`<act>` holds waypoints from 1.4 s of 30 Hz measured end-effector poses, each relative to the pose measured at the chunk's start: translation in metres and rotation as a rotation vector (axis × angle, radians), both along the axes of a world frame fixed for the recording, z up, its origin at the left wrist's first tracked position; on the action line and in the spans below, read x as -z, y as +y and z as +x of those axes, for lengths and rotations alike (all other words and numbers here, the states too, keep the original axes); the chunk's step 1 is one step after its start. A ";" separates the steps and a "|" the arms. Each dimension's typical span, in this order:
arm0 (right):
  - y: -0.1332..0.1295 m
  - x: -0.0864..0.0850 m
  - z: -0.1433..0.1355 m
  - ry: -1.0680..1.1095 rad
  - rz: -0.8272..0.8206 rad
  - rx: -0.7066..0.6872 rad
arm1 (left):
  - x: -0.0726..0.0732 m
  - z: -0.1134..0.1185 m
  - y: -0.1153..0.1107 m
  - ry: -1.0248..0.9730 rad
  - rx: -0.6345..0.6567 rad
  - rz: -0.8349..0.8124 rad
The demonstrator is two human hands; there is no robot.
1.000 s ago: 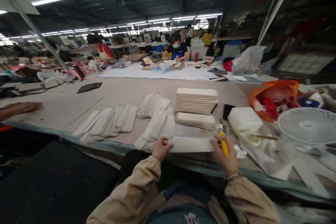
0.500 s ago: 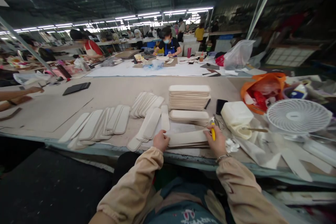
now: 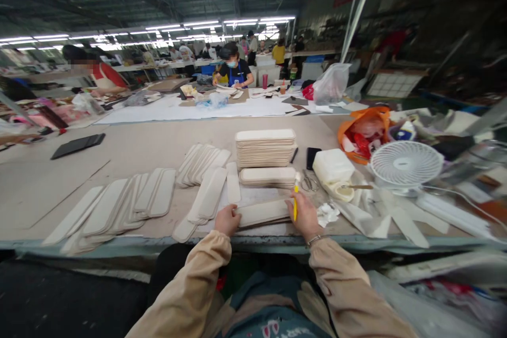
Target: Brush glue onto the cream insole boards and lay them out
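Near the table edge lies a long cream panel (image 3: pixel 263 214) on top of darker pieces. My left hand (image 3: pixel 227 221) is closed with fingertips pinching the panel's left end. My right hand (image 3: pixel 306 215) is closed at its right end and also holds a slim yellow tool (image 3: pixel 295 205) with a whitish tip, whose kind I cannot make out. Behind the panel sit a low stack of cream panels (image 3: pixel 268 176) and a taller stack (image 3: pixel 265 148). A single narrow strip (image 3: pixel 233 182) and fanned panels (image 3: pixel 206 198) lie to the left of the stacks.
More fanned panels (image 3: pixel 113 203) spread left. Right of my hands are scissors (image 3: pixel 309 182), crumpled white scraps (image 3: pixel 327 215), a white container (image 3: pixel 334 166), a black phone-like object (image 3: pixel 313 157), an orange bag (image 3: pixel 363 132) and a white fan (image 3: pixel 406 165). A co-worker (image 3: pixel 234 68) sits across the table.
The view has turned to the right, so everything appears shifted left. Both hands remain at the panel's ends, and the yellow tool stays in my right hand.
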State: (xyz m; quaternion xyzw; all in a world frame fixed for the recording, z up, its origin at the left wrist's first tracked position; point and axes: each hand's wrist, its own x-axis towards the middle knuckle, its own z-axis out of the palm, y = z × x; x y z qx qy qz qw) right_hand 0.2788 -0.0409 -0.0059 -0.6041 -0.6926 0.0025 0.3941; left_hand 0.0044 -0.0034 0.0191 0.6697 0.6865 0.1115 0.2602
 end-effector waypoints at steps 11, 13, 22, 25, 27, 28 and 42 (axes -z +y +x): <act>-0.026 0.005 -0.055 -0.138 -0.188 -0.341 | -0.002 0.001 0.006 0.122 0.078 0.023; -0.027 0.007 -0.041 -0.138 -0.201 -0.332 | -0.003 0.003 0.005 0.129 0.073 0.029; -0.025 0.013 -0.002 0.078 -0.109 -0.145 | -0.004 0.010 0.003 0.120 0.069 0.051; -0.021 0.018 0.011 0.181 -0.117 0.038 | -0.003 0.007 0.003 0.111 0.068 0.066; -0.018 0.022 0.018 0.219 -0.152 0.116 | -0.002 0.006 0.002 0.104 0.064 0.075; -0.017 0.023 0.021 0.232 -0.166 0.136 | -0.002 0.006 0.002 0.100 0.062 0.079; -0.013 0.013 0.026 0.565 -0.160 0.162 | 0.006 0.005 -0.002 -0.051 0.010 0.123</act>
